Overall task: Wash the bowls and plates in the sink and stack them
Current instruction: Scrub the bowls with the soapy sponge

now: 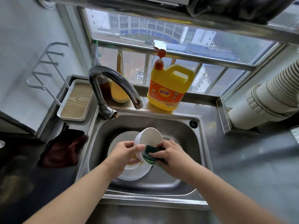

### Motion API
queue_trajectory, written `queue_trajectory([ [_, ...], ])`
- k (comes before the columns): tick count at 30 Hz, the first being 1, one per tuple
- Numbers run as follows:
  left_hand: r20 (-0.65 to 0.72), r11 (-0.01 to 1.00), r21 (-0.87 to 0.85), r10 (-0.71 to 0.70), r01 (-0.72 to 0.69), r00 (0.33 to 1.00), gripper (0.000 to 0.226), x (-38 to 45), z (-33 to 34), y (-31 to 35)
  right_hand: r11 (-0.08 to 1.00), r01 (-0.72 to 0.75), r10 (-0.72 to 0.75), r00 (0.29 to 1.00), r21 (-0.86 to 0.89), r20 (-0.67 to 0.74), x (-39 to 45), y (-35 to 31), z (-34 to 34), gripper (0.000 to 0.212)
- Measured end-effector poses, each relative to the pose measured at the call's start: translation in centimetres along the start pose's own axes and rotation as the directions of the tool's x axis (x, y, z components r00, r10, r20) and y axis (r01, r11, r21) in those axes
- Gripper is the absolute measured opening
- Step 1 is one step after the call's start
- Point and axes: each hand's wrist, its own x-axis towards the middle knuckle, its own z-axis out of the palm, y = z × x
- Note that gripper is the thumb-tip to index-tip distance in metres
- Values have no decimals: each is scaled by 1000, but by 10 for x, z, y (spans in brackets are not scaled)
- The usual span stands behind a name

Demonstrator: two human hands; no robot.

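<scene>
Over the steel sink [178, 126] my left hand [124, 152] grips a white bowl [149, 138] by its rim, tilted with its opening facing up and away. My right hand [171, 154] holds a green sponge [151, 153] and presses it against the bowl's near rim. Below them in the basin lies a white plate [137, 172] with yellow residue near my left hand. Another white plate [119, 139] lies under it toward the back left, partly hidden.
A curved steel faucet [113, 81] arches over the back left of the sink. A yellow detergent jug [168, 88] with a pump stands on the ledge behind. A white tray with a wooden base [76, 102] and a dark red cloth [63, 151] lie left of the sink. Grey countertop [250, 159] extends right.
</scene>
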Motion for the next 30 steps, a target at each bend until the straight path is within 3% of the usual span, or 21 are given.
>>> queue_trajectory([
  [2, 10, 997, -13, -72, 72, 997, 31, 1, 2, 3, 936, 130, -153, 987, -328, -44, 9, 11, -12, 31],
  [4, 49, 990, -15, -141, 142, 989, 27, 0, 6, 11, 774, 259, -398, 909, -578, -125, 22, 18, -24, 30],
  [7, 101, 984, -22, -176, 179, 979, 38, 0, 7, 21, 635, 385, -587, 804, -670, -94, 34, 20, -39, 34],
  [9, 73, 989, -23, -141, 143, 987, 30, 0, 6, 23, 706, 323, -506, 853, -631, -130, 35, 19, -36, 38],
  [12, 2, 998, -35, -47, 47, 999, 11, 3, 5, 19, 845, 98, -234, 952, -525, -199, 32, 13, -19, 36],
  [15, -21, 999, -36, 11, -11, 1000, 12, 4, 4, 10, 942, -66, 35, 995, -328, -98, 24, -6, -7, 32],
  [17, -36, 998, -64, 18, -21, 999, 17, 3, 4, 3, 972, -185, 186, 983, -147, -9, 19, -20, -2, 34],
  [19, -55, 995, -95, 27, -32, 998, 23, 1, 6, -4, 950, -293, 290, 956, 103, 43, 16, -32, -4, 29],
  [21, -74, 992, -111, 44, -52, 996, 20, 1, 10, -6, 848, -374, 372, 925, 376, 80, 16, -40, -8, 22],
  [24, -81, 988, -116, 88, -97, 993, 10, 2, 11, 1, 675, -333, 377, 923, 658, 81, 18, -46, -6, 21],
  [25, -71, 989, -98, 106, -113, 992, 11, 2, 8, 5, 682, -288, 336, 940, 673, 61, 16, -45, -4, 22],
  [27, -49, 992, -55, 109, -112, 993, 26, -2, 4, 11, 820, -195, 214, 976, 537, 29, 12, -34, 1, 26],
  [29, -29, 996, -29, 81, -82, 996, 27, -4, 1, 14, 975, -81, 79, 997, 207, 18, 8, -18, -1, 30],
  [30, -21, 998, -20, 59, -60, 998, 20, -5, 1, 15, 998, -11, 12, 1000, 61, -12, 7, -9, -4, 29],
])
